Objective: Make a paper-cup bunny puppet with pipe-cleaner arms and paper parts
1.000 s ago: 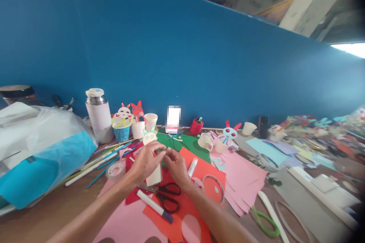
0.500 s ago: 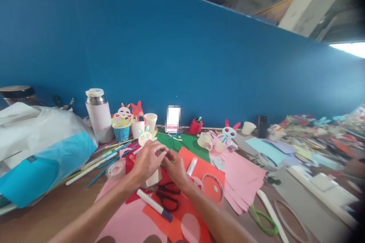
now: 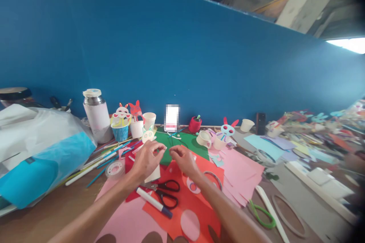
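Observation:
My left hand (image 3: 148, 159) is closed in a pinch over the middle of the work area, with a tiny pale bit at its fingertips that is too small to name. To its right, with a gap between them, my right hand (image 3: 184, 160) has its fingers curled together; what they hold, if anything, does not show. A pale paper cup (image 3: 154, 174) stands partly hidden under my left hand. Just behind that hand rises a white rabbit face cut-out (image 3: 148, 135) with green-lined ears. Black-handled scissors (image 3: 168, 193) and a white marker with a dark cap (image 3: 154, 202) lie below the hands on red paper (image 3: 196, 205).
A roll of clear tape (image 3: 115, 169) and several pens lie at left, near a white flask (image 3: 97, 117) and a plastic bag (image 3: 57, 167). Paper cups with animal faces line the blue partition (image 3: 171, 45). Pink sheets (image 3: 239, 174) and a green pipe cleaner (image 3: 262, 216) lie at right.
My hands, which met at the fingertips, are now apart, the right one having moved right and slightly up. The clear-bodied marker beside my right hand is now mostly hidden by it.

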A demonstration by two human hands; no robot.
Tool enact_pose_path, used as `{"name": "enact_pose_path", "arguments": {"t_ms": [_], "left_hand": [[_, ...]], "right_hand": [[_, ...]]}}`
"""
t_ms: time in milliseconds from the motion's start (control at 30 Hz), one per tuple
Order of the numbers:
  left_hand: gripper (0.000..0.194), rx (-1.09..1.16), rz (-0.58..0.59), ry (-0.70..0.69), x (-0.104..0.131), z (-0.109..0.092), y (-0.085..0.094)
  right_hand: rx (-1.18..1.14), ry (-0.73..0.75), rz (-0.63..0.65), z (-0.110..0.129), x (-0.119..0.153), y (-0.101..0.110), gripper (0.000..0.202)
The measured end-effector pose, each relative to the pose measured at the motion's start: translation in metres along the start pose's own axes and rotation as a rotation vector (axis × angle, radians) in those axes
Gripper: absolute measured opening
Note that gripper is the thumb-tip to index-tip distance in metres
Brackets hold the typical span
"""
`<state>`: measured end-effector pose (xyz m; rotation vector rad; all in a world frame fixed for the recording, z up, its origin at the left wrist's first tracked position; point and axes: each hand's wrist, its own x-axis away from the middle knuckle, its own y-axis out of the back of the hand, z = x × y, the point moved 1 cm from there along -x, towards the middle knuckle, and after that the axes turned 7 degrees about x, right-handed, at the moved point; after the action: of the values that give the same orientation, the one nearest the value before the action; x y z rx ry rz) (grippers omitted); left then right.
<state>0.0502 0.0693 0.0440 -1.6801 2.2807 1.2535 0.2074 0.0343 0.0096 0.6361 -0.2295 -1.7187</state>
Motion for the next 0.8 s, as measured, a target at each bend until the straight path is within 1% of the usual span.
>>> {"name": "enact_pose_path", "arguments": {"t_ms": [67, 100, 167, 233, 333, 400, 533, 633, 700, 800], "left_hand": [[0.019, 0.002, -0.005, 0.013, 0.0, 0.0, 0.0], [0.019, 0.006, -0.006, 0.019, 0.0, 0.001, 0.0], [0.019, 0.02, -0.003, 0.035, 0.0, 0.002, 0.0], [0.019, 0.03, -0.003, 0.047, 0.0, 0.003, 0.0], [0.02, 0.035, -0.005, 0.048, 0.0, 0.005, -0.001], [0.019, 0.035, -0.017, 0.038, 0.0, 0.006, -0.002], [0.019, 0.041, -0.042, 0.038, 0.0, 0.009, -0.002], [0.018, 0.041, -0.047, 0.042, 0.0, 0.011, -0.002], [0.018, 0.037, -0.049, 0.03, -0.001, 0.011, -0.001], [0.018, 0.038, -0.06, 0.025, -0.001, 0.011, -0.002]], "right_hand": [[0.224, 0.077, -0.014, -0.008, 0.001, 0.022, 0.019], [0.335, 0.083, -0.007, -0.013, 0.003, 0.033, 0.02], [0.506, 0.063, 0.032, -0.021, 0.008, 0.054, 0.021], [0.62, 0.02, 0.072, -0.028, 0.016, 0.071, 0.021], [0.752, -0.041, 0.114, -0.033, 0.027, 0.086, 0.021], [0.783, -0.063, 0.156, -0.032, 0.032, 0.091, 0.019], [0.749, -0.064, 0.258, -0.028, 0.037, 0.094, 0.016], [0.732, -0.057, 0.234, -0.025, 0.035, 0.095, 0.017], [0.694, -0.036, 0.219, -0.022, 0.035, 0.092, 0.018], [0.558, 0.053, 0.275, -0.011, 0.039, 0.075, 0.019]]}}
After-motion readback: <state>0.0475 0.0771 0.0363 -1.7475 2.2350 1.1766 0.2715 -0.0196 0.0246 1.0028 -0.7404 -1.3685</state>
